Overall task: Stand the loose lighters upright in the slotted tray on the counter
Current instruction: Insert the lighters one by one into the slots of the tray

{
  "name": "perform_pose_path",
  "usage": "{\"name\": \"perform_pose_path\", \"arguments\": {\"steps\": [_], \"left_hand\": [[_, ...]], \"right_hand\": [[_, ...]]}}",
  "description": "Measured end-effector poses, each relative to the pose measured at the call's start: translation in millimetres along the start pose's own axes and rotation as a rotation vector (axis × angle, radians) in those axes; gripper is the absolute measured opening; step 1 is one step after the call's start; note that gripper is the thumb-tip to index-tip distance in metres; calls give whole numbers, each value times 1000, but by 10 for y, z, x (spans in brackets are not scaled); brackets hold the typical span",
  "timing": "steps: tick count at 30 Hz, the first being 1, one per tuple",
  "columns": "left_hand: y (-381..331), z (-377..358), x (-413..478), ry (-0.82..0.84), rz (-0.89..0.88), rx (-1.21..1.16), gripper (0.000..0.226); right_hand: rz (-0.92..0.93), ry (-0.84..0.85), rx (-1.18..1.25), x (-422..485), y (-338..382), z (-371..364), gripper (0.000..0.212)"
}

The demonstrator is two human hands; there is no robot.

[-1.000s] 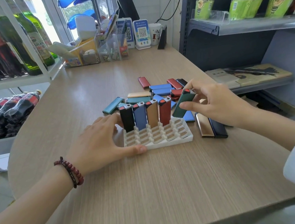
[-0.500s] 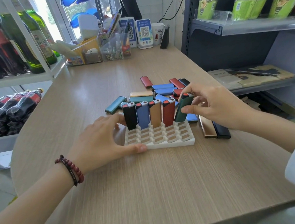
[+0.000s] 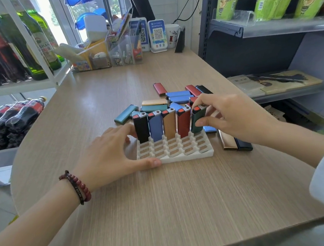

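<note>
A white slotted tray [image 3: 189, 155] lies on the wooden counter [image 3: 173, 199]. Its far row holds a black lighter [image 3: 141, 129], a blue one [image 3: 155, 127], a tan one [image 3: 169, 125] and a red one [image 3: 184, 124], all upright. My right hand [image 3: 232, 117] pinches a dark green lighter [image 3: 196, 120] standing in that row's rightmost slot. My left hand [image 3: 111, 152] grips the tray's left end, thumb on the front rim, fingers behind the black lighter. Several loose lighters [image 3: 176, 99] lie flat behind the tray; a bronze one [image 3: 227, 143] and a dark one [image 3: 243, 145] lie to its right.
A teal lighter [image 3: 126, 114] lies left of the pile. Clear organiser boxes [image 3: 124, 52], QR code stands [image 3: 157, 36] and a mug [image 3: 172, 35] line the counter's far edge. A bottle rack [image 3: 16, 56] stands at the left, dark shelving [image 3: 266, 37] at the right.
My right hand has brought the green lighter from a tilt above the tray's right end down into the far row's last slot, nearly upright. My left hand has kept hold of the tray.
</note>
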State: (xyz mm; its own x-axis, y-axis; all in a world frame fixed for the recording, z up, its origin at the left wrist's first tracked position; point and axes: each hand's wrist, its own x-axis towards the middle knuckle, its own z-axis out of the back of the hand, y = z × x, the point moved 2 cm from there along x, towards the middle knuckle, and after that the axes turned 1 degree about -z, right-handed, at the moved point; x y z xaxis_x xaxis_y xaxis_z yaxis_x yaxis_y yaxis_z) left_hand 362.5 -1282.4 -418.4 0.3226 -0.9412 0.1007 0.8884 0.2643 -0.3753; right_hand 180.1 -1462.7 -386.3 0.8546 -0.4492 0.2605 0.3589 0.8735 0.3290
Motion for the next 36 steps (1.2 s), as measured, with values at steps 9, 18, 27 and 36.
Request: {"name": "perform_pose_path", "arguments": {"steps": [9,18,27,36], "left_hand": [[-14,4,-10,15,13,3,82],[33,17,-21,8,15,-8,78],[6,14,-2,9,12,30,83],[-103,-19,9,-72,-37,60,92]], "right_hand": [[-74,23,23,18,-62,-93,45],[-54,42,25,5,-93,-107,53],[-82,34,3,-65,-316,-3,30],[-279,-51,-156,-146,-591,61,45]]}}
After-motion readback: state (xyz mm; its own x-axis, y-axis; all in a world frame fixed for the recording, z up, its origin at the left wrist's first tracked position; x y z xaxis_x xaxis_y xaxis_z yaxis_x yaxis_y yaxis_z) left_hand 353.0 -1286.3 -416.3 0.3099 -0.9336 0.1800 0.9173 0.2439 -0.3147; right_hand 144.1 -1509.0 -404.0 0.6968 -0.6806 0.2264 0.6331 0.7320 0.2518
